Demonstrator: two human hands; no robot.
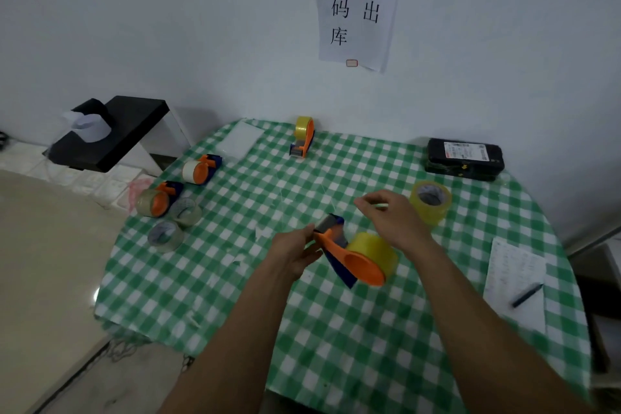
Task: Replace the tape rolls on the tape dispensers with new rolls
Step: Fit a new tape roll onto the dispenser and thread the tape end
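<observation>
My left hand (295, 250) grips the blade end of an orange and blue tape dispenser (349, 257) that carries a yellow tape roll (374, 252), held just above the checked table (336, 329). My right hand (391, 217) hovers above the dispenser with thumb and fingers pinched; a thin tape end may be between them, but blur hides it. A loose yellow roll (430, 200) lies right of that hand. Three more dispensers stand at the back (303, 137) and at the left (201, 169) (158, 200). Two clear rolls (185, 211) (165, 235) lie at the left edge.
A black parcel (464, 159) sits at the back right by the wall. A sheet of paper (514, 274) with a pen (527, 294) lies at the right edge. A clear plastic bag (240, 141) lies at the back left. A black shelf (107, 131) stands off the table's left side.
</observation>
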